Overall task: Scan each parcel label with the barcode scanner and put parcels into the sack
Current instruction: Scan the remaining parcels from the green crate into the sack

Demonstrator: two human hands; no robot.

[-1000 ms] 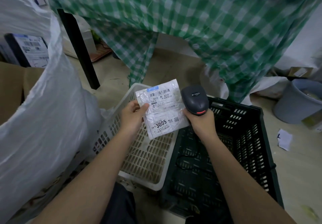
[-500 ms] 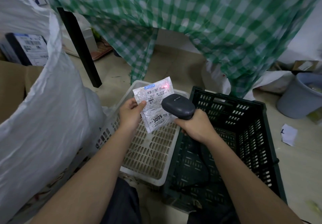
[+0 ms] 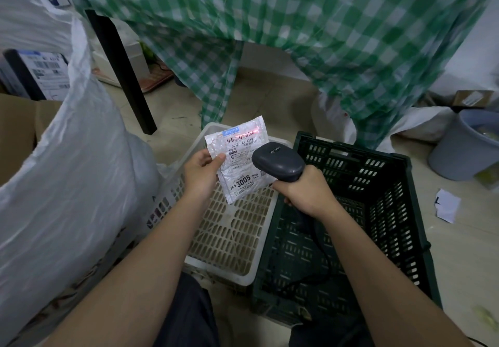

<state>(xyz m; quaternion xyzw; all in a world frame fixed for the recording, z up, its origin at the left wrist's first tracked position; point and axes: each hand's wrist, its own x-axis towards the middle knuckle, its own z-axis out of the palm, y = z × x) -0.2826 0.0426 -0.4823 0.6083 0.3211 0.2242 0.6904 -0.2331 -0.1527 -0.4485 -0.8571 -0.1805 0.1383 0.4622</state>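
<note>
left hand [image 3: 201, 175] pinches the left edge of a small silver parcel [image 3: 240, 157], thumb on the front, fingers behind. right hand [image 3: 303, 191] is wrapped round the handle of a dark barcode scanner [image 3: 278, 161], head aimed at the parcel. parcel: crinkled foil pouch, white label, barcode near the top with a red scan line across it, large "3005" printed low. parcel is held tilted above the white crate [image 3: 232, 236]. green crate [image 3: 361, 227] touches the white crate's right side; white sack [image 3: 67, 173] stands just left of it.
</note>
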